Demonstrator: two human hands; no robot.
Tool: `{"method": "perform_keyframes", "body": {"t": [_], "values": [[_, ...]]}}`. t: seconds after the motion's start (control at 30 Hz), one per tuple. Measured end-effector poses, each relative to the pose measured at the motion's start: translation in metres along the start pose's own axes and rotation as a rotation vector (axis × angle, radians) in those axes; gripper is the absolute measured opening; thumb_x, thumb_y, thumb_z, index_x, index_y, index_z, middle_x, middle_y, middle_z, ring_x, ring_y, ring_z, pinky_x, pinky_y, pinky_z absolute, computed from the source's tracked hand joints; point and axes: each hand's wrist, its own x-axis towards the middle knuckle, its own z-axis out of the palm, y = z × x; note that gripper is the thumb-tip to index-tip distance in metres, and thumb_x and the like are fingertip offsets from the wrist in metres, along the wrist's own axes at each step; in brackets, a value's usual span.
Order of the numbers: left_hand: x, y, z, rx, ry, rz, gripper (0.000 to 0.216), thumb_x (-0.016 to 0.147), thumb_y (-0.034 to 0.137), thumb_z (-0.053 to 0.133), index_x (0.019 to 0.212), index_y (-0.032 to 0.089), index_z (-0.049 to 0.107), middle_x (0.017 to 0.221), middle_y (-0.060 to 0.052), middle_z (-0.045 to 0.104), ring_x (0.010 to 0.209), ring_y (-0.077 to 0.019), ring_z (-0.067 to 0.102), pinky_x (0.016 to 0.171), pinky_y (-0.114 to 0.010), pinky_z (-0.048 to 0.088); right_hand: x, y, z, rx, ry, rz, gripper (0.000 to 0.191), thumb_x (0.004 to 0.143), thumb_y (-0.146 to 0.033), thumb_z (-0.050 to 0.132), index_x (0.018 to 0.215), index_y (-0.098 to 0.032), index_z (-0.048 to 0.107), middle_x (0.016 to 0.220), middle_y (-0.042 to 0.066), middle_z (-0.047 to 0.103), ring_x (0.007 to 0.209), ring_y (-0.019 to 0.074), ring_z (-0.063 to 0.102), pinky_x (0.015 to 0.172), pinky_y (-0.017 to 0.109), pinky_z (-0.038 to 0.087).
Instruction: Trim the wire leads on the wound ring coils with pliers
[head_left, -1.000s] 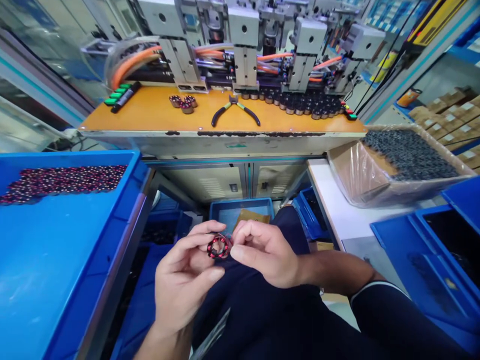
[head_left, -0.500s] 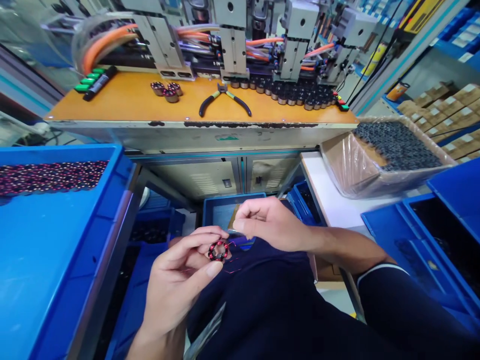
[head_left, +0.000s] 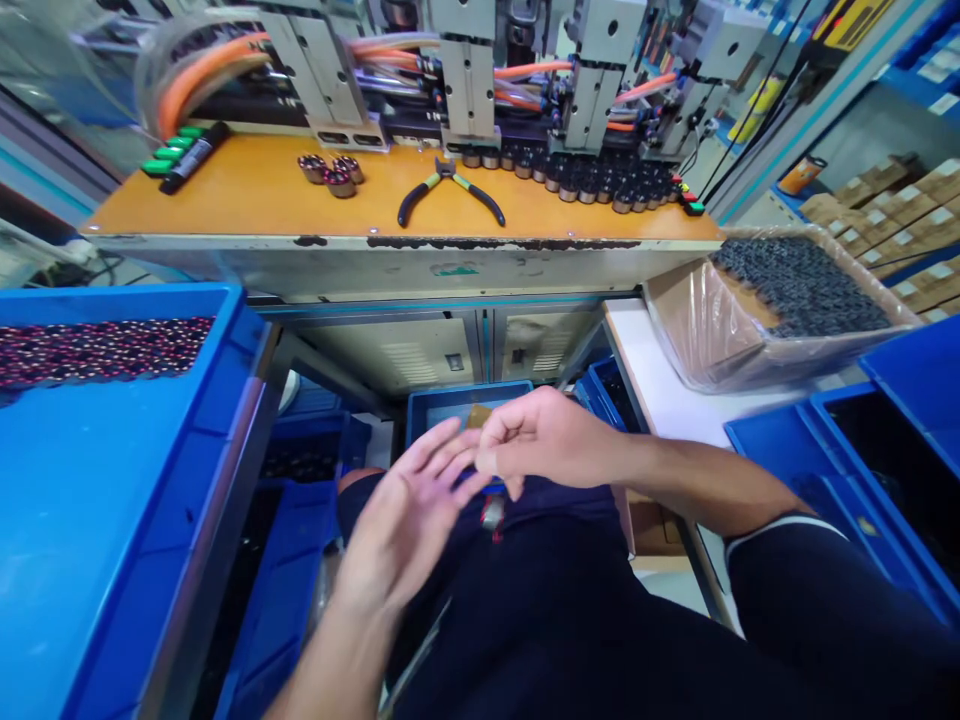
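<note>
My left hand is open, palm turned up and fingers stretched towards the other hand, with nothing lying in it. Its fingertips reach right up to my right hand, whose thumb and fingers are pinched together. Just under the pinch a small ring-shaped stator core wound with red wire appears, smeared by motion. It seems to hang from the right fingers by its wire ends, but blur hides the wires. Behind the hands, a brownish flat piece lies in a blue tray.
Cutting pliers, a few wound cores and rows of black-topped parts stand on the orange bench below the machine. A blue bin of wound cores is at left. A plastic-lined carton sits at right.
My left hand has let go of the wound core and opened flat, moving right towards my right hand. The core has shifted right and now appears below the right fingers.
</note>
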Motion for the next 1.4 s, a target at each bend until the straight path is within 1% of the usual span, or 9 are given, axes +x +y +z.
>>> {"method": "perform_keyframes", "body": {"t": [0.07, 0.17, 0.33, 0.57, 0.77, 0.93, 1.17, 1.33, 1.4], "values": [[0.012, -0.039, -0.005, -0.288, 0.032, -0.331, 0.059, 0.082, 0.068, 0.064, 0.11, 0.017, 0.072, 0.106, -0.012, 0.068, 0.09, -0.0222, 0.067, 0.084, -0.042, 0.058, 0.011, 0.032, 0.0, 0.143, 0.142, 0.07, 0.031, 0.071, -0.038, 0.07, 0.079, -0.009, 0.062, 0.064, 0.004, 0.063, 0.054, 0.012, 0.058, 0.051, 0.022, 0.044], [0.019, -0.091, -0.012, -0.365, 0.003, -0.61, 0.051, 0.075, 0.056, 0.076, 0.099, 0.011, 0.073, 0.097, -0.015, 0.068, 0.084, -0.027, 0.068, 0.066, -0.038, 0.058, 0.03, 0.097, -0.001, 0.275, 0.612, 0.048, 0.044, 0.063, -0.05, 0.072, 0.077, -0.01, 0.058, 0.07, 0.002, 0.06, 0.063, 0.006, 0.056, 0.062, 0.018, 0.045], [0.01, -0.091, -0.019, -0.372, 0.031, -0.624, 0.044, 0.074, 0.052, 0.078, 0.087, 0.01, 0.074, 0.076, -0.011, 0.063, 0.056, -0.0182, 0.06, 0.043, -0.024, 0.046, 0.041, 0.162, -0.002, 0.332, 0.542, 0.158, 0.064, 0.056, -0.067, 0.07, 0.078, -0.008, 0.061, 0.073, 0.008, 0.062, 0.062, 0.0116, 0.058, 0.061, 0.026, 0.048], [0.025, -0.02, -0.025, -0.295, 0.239, -0.253, 0.053, 0.056, 0.056, 0.087, 0.084, 0.011, 0.077, 0.086, -0.013, 0.069, 0.074, -0.02, 0.066, 0.066, -0.026, 0.055, 0.021, 0.111, -0.007, 0.059, 0.739, -0.208, 0.034, 0.08, -0.044, 0.069, 0.082, -0.01, 0.062, 0.075, 0.004, 0.06, 0.067, 0.0101, 0.057, 0.067, 0.025, 0.047], [0.041, 0.008, -0.009, -0.158, 0.309, -0.182, 0.058, 0.05, 0.056, 0.09, 0.084, 0.011, 0.076, 0.088, -0.016, 0.07, 0.072, -0.0216, 0.067, 0.066, -0.029, 0.055, 0.004, 0.061, 0.014, -0.741, 0.634, -0.897, 0.029, 0.082, -0.026, 0.075, 0.103, -0.008, 0.065, 0.099, 0.013, 0.062, 0.094, 0.017, 0.06, 0.085, 0.032, 0.052], [0.038, 0.005, 0.002, 0.06, 0.177, -0.061, 0.065, 0.068, 0.071, 0.074, 0.104, 0.017, 0.069, 0.071, -0.007, 0.062, 0.062, -0.0155, 0.059, 0.057, -0.025, 0.049, 0.012, 0.046, 0.014, -0.859, 0.611, -0.816, 0.034, 0.083, -0.033, 0.073, 0.106, -0.008, 0.072, 0.13, 0.021, 0.054, 0.127, 0.0252, 0.051, 0.109, 0.04, 0.044], [0.014, -0.005, -0.004, 0.406, -0.017, 0.294, 0.046, 0.098, 0.057, 0.045, 0.133, 0.028, 0.053, 0.117, -0.01, 0.06, 0.093, -0.0159, 0.061, 0.078, -0.027, 0.054, 0.018, 0.044, 0.019, -0.955, 0.498, -0.98, 0.015, 0.086, -0.02, 0.066, 0.09, -0.007, 0.072, 0.132, 0.023, 0.054, 0.131, 0.0286, 0.05, 0.111, 0.045, 0.042], [0.003, 0.002, -0.001, 0.517, -0.123, 0.492, 0.08, 0.079, 0.056, 0.074, 0.148, 0.033, 0.041, 0.148, -0.013, 0.036, 0.113, -0.0214, 0.059, 0.093, -0.033, 0.054, 0.012, 0.036, 0.017, -1.071, 0.581, -1.217, 0.012, 0.085, -0.017, 0.069, 0.091, -0.007, 0.067, 0.124, 0.02, 0.06, 0.126, 0.0288, 0.055, 0.102, 0.042, 0.051], [-0.001, 0.005, 0.002, 0.558, -0.073, 0.521, 0.089, 0.069, 0.04, 0.086, 0.148, 0.036, 0.043, 0.147, -0.01, 0.041, 0.115, -0.0187, 0.06, 0.099, -0.029, 0.052, 0.008, 0.032, 0.013, -1.146, 0.64, -1.314, 0.017, 0.083, -0.015, 0.07, 0.097, -0.007, 0.067, 0.119, 0.018, 0.063, 0.122, 0.0283, 0.057, 0.097, 0.04, 0.054]]}}
